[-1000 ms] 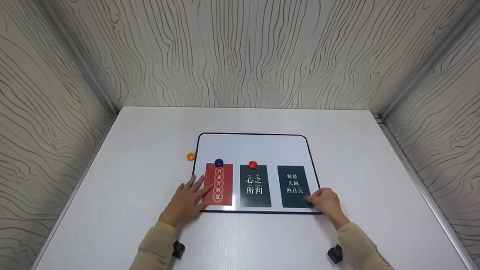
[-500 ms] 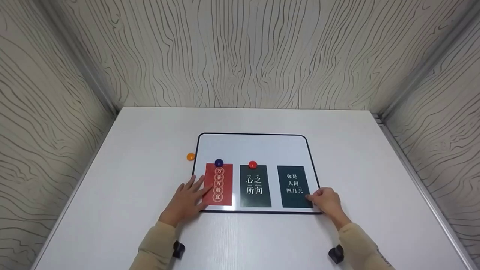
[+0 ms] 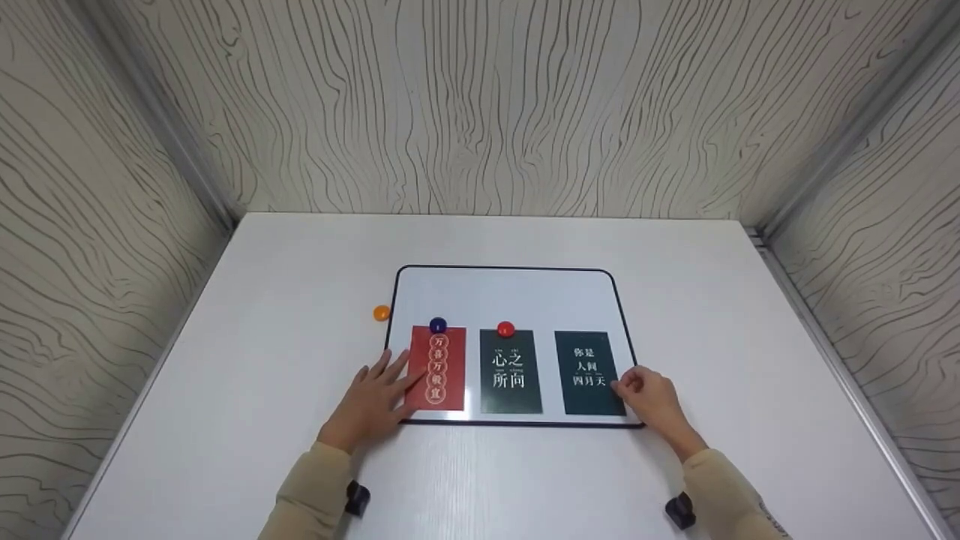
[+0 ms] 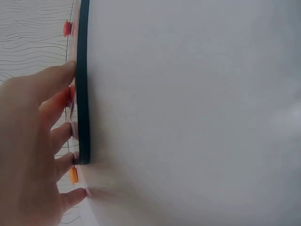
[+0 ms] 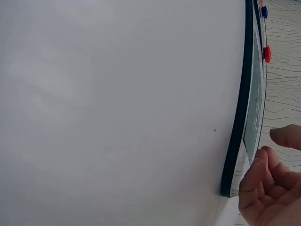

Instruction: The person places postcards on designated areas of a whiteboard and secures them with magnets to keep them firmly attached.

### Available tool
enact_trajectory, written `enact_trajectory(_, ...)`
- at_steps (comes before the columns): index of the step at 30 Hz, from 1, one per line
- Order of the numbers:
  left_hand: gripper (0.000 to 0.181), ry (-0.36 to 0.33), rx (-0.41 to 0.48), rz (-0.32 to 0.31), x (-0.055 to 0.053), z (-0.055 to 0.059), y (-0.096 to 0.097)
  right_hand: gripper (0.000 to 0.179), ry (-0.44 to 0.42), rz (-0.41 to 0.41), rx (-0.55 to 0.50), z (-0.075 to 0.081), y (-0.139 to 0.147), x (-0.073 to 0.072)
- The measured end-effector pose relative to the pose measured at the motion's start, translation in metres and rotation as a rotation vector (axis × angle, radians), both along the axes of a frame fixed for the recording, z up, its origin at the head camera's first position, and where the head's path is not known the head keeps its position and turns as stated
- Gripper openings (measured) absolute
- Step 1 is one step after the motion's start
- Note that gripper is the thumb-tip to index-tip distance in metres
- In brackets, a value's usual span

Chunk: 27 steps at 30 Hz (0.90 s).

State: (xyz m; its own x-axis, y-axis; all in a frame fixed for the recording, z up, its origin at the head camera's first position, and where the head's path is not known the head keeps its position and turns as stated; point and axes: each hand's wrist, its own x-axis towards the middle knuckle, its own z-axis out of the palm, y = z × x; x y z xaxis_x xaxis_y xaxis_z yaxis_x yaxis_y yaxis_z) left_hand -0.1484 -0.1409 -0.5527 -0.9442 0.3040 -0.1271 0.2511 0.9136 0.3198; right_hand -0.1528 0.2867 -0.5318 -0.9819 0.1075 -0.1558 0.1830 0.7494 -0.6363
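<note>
Three cards lie in a row on a black-edged whiteboard point(image 3: 510, 268). My left hand point(image 3: 371, 401) rests with spread fingers on the left edge of the red card point(image 3: 452, 379). A round blue magnet point(image 3: 438, 325) sits on that card's top edge. On the top edge of the middle dark green card point(image 3: 510, 403) is a red magnet point(image 3: 506, 329). The right dark green card point(image 3: 589, 403) bears no magnet. Beside its right edge is my right hand point(image 3: 652, 397); in the right wrist view its thumb and curled fingers stand apart, holding nothing.
An orange magnet point(image 3: 382, 313) lies by the board's left edge. The white table point(image 3: 480, 480) extends around the board. Wood-patterned panels point(image 3: 480, 112) rise at the back and sides. Black wrist devices point(image 3: 358, 499) show below both hands.
My right hand has shifted slightly away from me along the right card's right edge, and its fingers have drawn off the lower corner. My left hand, the cards and the magnets stay put.
</note>
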Motion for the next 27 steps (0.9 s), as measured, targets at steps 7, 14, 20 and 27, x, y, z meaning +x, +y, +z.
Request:
enact_trajectory(7,0.057,-0.018,0.027,0.004,0.000,0.000,0.000,0.010,0.167,0.131,0.165,-0.003,-0.005,0.002)
enact_trajectory(14,0.058,-0.033,0.045,0.008,-0.004,0.001,0.002,0.028,0.317,0.297,0.334,-0.012,-0.009,0.008)
enact_trajectory(20,0.056,-0.020,0.057,0.012,-0.007,0.004,0.005,0.044,0.317,0.412,0.387,-0.014,-0.009,0.008)
enact_trajectory(27,0.055,-0.039,0.083,0.009,-0.007,0.010,0.009,0.055,0.215,0.522,0.388,-0.013,-0.008,0.009)
